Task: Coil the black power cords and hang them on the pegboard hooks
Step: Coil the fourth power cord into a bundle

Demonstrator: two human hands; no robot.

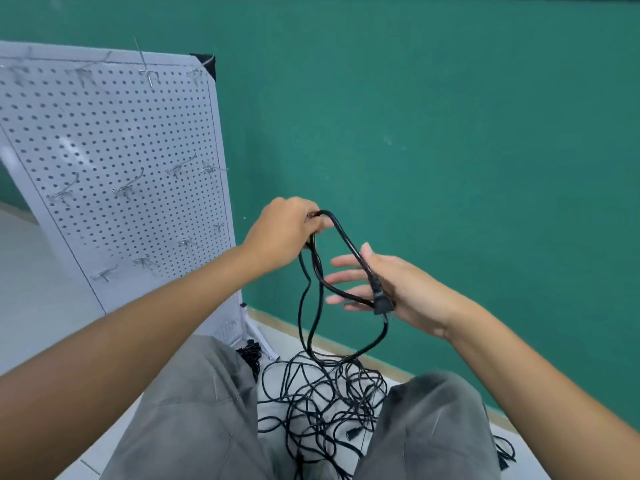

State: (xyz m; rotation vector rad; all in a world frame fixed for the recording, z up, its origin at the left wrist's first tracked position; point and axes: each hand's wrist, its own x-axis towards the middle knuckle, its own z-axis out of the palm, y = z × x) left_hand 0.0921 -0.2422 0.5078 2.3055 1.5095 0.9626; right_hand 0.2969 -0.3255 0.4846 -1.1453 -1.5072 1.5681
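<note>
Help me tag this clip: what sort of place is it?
Probably a staged workroom corner, not a home: a freestanding pegboard with bare hooks, a plain green wall, and cords piled on the floor.

Workshop corner: hooked pegboard [114,174], green wall [433,133]

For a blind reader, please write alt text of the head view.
A left hand grips a black power cord whose plug lies in the open right hand. Tangled cords lie on the floor beside a white pegboard with bare hooks.
</note>
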